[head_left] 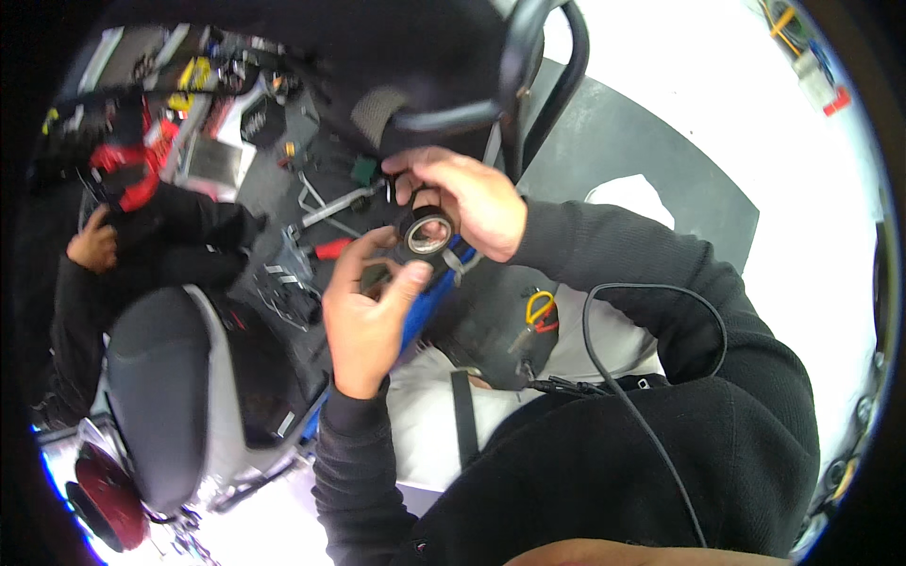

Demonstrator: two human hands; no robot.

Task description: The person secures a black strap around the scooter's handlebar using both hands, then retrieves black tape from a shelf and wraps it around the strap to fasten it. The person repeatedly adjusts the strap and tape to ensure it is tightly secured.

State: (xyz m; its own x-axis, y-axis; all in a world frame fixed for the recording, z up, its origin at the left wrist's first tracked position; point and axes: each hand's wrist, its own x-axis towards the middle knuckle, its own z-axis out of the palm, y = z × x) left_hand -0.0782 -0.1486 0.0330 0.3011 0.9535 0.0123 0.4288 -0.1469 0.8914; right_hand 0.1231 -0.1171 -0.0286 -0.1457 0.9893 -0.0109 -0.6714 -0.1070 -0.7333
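A black roll of tape (434, 219) with a pale core is held in my right hand (477, 203), whose fingers curl around it. Just below and left of it, my left hand (368, 321) has thumb and fingers closed around a dark object at the roll's edge, too hidden to identify. A blue tube (420, 316) runs beneath both hands, with a grey band near my right hand. Cutting tools with yellow (539, 304) and red handles lie lower right of the hands.
A co-worker's hand (94, 241) is at left, above a black padded seat (156, 387). Tools (330, 208) and red items (127, 160) crowd a dark surface. A black padded piece with curved tubing (444, 113) is above my hands. A grey mat (661, 160) is at right.
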